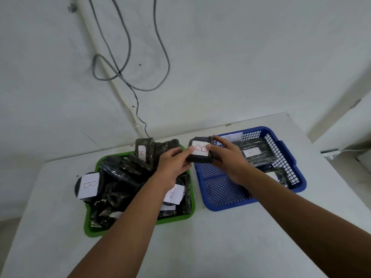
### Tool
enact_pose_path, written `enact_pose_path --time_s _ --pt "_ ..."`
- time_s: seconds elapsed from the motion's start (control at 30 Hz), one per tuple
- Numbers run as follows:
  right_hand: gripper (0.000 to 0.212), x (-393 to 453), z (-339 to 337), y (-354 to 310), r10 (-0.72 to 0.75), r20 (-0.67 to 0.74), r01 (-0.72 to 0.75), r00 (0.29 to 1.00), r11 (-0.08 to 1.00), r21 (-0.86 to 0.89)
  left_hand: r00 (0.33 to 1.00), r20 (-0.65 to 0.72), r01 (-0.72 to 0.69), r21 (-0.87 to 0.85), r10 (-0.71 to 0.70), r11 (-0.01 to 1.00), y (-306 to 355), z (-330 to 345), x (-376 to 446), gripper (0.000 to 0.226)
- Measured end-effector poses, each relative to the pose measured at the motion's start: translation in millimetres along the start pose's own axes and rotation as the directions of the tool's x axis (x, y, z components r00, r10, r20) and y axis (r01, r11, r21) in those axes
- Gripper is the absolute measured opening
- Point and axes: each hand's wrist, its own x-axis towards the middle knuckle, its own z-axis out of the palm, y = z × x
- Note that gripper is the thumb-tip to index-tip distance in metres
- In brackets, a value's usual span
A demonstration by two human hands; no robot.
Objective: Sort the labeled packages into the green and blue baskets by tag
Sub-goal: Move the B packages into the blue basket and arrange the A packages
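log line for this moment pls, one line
left hand + right hand: both holding B-tagged package | position: between green basket and blue basket | state: held up, not placed

two baskets on the worktop (220, 237): one green basket (91, 229), one blue basket (226, 205). two hands, left hand (172, 167) and right hand (228, 157), sharing one black package tagged b (200, 151). one heap of black packages (124, 183) in the green one, too tangled to count; three tags readable there, two b, one a. at least two packages in the blue one, one tagged b (252, 152). two grey cables (128, 57) on the wall.
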Motion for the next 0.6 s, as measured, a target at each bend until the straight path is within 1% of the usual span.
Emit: enact_pose_path --time_s 0.03,0.1,0.17,0.2,0.23,0.27,0.3,0.33,0.37,0.4,0.43,0.5,0.53,0.6 --pt "0.046 -1 -10 -3 0.004 -0.015 -0.004 1.000 0.999 0.036 0.999 0.015 0.030 -0.016 -0.030 0.999 -3 11 0 0.051" --pt "0.040 -6 -29 -9 0.019 -0.021 -0.017 1.000 0.997 0.069 0.995 0.060 0.080 -0.026 -0.078 0.996 -12 33 3 0.043" --pt "0.036 -7 -48 -11 0.025 -0.005 -0.025 1.000 0.998 0.052 0.993 0.081 0.094 -0.046 -0.090 0.995 -18 53 6 0.037" --pt "0.035 -6 -59 -13 0.018 -0.008 -0.018 1.000 1.000 0.008 0.993 0.085 0.092 -0.071 -0.085 0.993 -21 62 8 0.036" --pt "0.033 -5 -70 -16 0.002 -0.017 -0.003 1.000 0.998 -0.070 0.993 0.078 0.091 -0.096 -0.083 0.991 -24 71 12 0.036" --pt "0.032 -2 -80 -18 -0.039 -0.034 0.031 0.999 0.978 -0.208 0.995 0.054 0.084 -0.114 -0.078 0.990 -26 76 16 0.035" --pt "0.032 1 -89 -21 -0.107 -0.057 0.075 0.993 0.916 -0.395 0.998 0.014 0.070 -0.111 -0.069 0.991 -28 78 21 0.035" --pt "0.034 7 -104 -25 -0.194 -0.079 0.114 0.978 0.808 -0.578 0.998 -0.041 0.054 -0.076 -0.058 0.996 -31 82 28 0.036" --pt "0.038 14 -118 -28 -0.286 -0.091 0.139 0.954 0.689 -0.712 0.994 -0.099 0.041 -0.014 -0.042 0.999 -36 84 37 0.039" --pt "0.041 20 -131 -31 -0.366 -0.106 0.139 0.925 0.583 -0.800 0.989 -0.150 0.030 0.070 -0.019 0.997 -40 86 46 0.045" --pt "0.044 27 -145 -34 -0.422 -0.125 0.119 0.898 0.507 -0.854 0.982 -0.189 0.026 0.168 0.006 0.985 -44 89 53 0.051" --pt "0.049 40 -170 -36 -0.458 -0.139 0.067 0.878 0.405 -0.912 0.971 -0.234 0.023 0.324 0.056 0.946 -51 94 65 0.052" --pt "0.050 45 -180 -36 -0.453 -0.133 0.052 0.881 0.373 -0.926 0.967 -0.245 0.026 0.371 0.071 0.928 -54 96 70 0.049" --pt "0.053 54 -196 -35 -0.444 -0.102 0.052 0.890 0.320 -0.946 0.962 -0.260 0.034 0.408 0.080 0.912 -60 103 78 0.042"
